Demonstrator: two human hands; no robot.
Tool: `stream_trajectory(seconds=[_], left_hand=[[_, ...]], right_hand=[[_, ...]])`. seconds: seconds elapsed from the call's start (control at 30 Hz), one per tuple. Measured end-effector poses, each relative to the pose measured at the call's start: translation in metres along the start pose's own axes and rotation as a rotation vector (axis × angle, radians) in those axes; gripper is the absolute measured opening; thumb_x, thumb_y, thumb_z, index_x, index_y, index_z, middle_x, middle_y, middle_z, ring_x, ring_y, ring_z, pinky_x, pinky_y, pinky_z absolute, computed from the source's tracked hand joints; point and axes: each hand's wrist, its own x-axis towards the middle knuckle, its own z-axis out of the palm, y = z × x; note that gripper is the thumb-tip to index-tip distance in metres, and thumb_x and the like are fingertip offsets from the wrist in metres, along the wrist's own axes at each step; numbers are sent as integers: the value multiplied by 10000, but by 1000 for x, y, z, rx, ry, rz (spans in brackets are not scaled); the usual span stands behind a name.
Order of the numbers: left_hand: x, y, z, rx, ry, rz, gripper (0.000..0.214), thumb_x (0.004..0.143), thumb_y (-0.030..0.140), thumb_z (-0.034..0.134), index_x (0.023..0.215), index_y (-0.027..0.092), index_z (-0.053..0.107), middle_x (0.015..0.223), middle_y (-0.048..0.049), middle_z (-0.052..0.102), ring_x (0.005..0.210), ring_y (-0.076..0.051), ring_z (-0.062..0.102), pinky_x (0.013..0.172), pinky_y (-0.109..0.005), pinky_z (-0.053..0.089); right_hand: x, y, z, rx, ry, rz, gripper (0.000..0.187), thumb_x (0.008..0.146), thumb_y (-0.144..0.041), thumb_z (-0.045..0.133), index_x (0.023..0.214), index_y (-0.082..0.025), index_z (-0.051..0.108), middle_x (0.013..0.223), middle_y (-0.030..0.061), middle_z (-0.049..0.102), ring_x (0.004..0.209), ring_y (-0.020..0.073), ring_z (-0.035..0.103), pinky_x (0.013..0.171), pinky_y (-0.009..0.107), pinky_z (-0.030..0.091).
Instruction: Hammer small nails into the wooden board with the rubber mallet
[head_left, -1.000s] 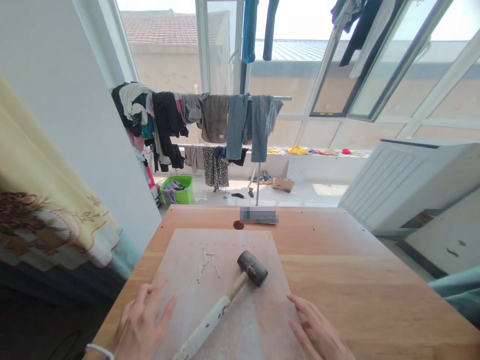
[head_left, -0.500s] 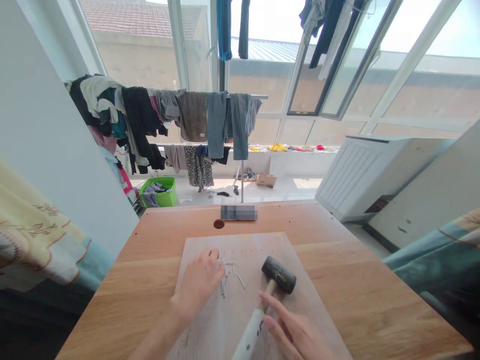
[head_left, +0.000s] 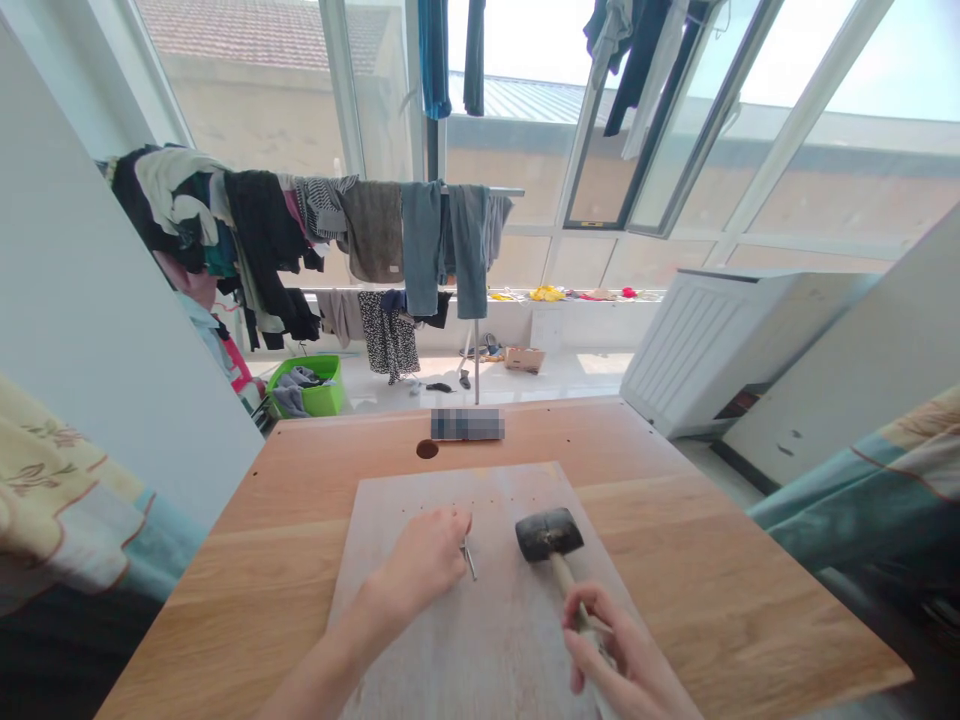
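Note:
My left hand (head_left: 421, 560) lies low over the middle of a pale board, its fingers curled in and pressed together. It covers the spot where several nails lay; whatever the fingertips hold is hidden. A silvery nail (head_left: 470, 564) shows just beside the fingers, on the board (head_left: 480, 640). My right hand (head_left: 626, 655) is wrapped round the handle of a mallet with a black head (head_left: 549, 535) and a pale handle. The mallet's head points away from me, right of the nails. A row of small dark dots runs across the board's far part.
The board rests on a wooden table (head_left: 705, 560) with a round hole (head_left: 427, 449) and a blurred box-like object (head_left: 468, 425) near its far edge. Beyond are a green tub (head_left: 319, 395), a loaded clothes rack (head_left: 375, 230) and a white cabinet (head_left: 690, 340). Curtains flank the table.
My left hand has moved right and over the nails, hiding most of them. My right hand has closed round the mallet's handle, which has swung to slant the other way. The view has shifted slightly.

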Motion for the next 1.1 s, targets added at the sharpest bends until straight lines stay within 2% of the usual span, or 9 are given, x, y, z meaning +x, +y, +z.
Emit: stream_trajectory(seconds=[0.13, 0.23, 0.3, 0.37, 0.5, 0.6, 0.7, 0.9, 1.1], left_hand=[[-2, 1, 0, -94, 1, 77, 311, 700, 0, 530, 898, 200, 662, 918, -51, 726, 877, -228, 683, 718, -293, 451], [-2, -7, -2, -209, 55, 116, 281, 755, 20, 519, 899, 192, 690, 924, -43, 708, 842, -199, 669, 750, -285, 480], [3, -13, -3, -314, 122, 141, 246, 811, 63, 527, 910, 193, 711, 936, -41, 693, 814, -177, 662, 768, -281, 501], [13, -14, -2, -464, 202, 190, 195, 847, 119, 554, 907, 192, 724, 945, -46, 693, 811, -165, 666, 786, -278, 523], [53, -3, 11, -758, 312, 273, 118, 873, 215, 629, 883, 179, 741, 890, -53, 764, 819, -177, 697, 807, -295, 560], [89, 13, 26, -803, 332, 285, 112, 870, 226, 662, 887, 177, 762, 912, -57, 807, 842, -189, 716, 832, -312, 564], [114, 24, 39, -786, 313, 309, 121, 865, 197, 663, 893, 179, 779, 928, -57, 819, 865, -198, 726, 841, -318, 562], [121, 25, 51, -764, 254, 355, 140, 880, 179, 646, 909, 181, 782, 931, -57, 816, 834, -199, 730, 821, -315, 572], [120, 23, 51, -756, 256, 356, 248, 842, 120, 673, 1067, 177, 762, 908, -58, 793, 838, -199, 727, 833, -309, 563]], right_hand=[[-5, 6, -12, -198, 187, -94, 283, 943, -518, 555, 1043, -258, 607, 882, 25, 717, 622, 165, 679, 574, 247, 559], [-5, 12, -22, -310, 287, -81, 494, 900, -520, 589, 1316, -253, 575, 1040, 75, 772, 861, 235, 764, 743, 306, 611], [-4, 11, -28, -362, 269, -44, 694, 871, -528, 608, 1481, -215, 497, 1055, 93, 794, 903, 265, 779, 850, 362, 616], [-3, 7, -32, -348, 180, -3, 683, 845, -555, 643, 1418, -186, 605, 1028, 111, 819, 959, 304, 783, 902, 378, 610], [-7, 5, -33, -187, 113, 99, 456, 847, -620, 670, 1076, -247, 799, 783, 66, 816, 732, 298, 776, 654, 327, 628], [-11, 12, -30, -141, 142, 168, 506, 913, -638, 582, 1180, -254, 775, 618, 11, 721, 484, 219, 664, 443, 283, 529], [-13, 17, -25, -100, 199, 218, 627, 916, -671, 546, 1300, -209, 726, 596, -21, 658, 484, 189, 637, 455, 256, 509], [-12, 11, -21, -55, 164, 274, 674, 946, -642, 493, 1349, -134, 677, 591, -33, 577, 501, 174, 586, 460, 248, 477], [-8, 1, -29, 10, 116, 321, 610, 936, -670, 511, 1289, -198, 670, 590, -47, 585, 397, 130, 490, 356, 228, 347]])
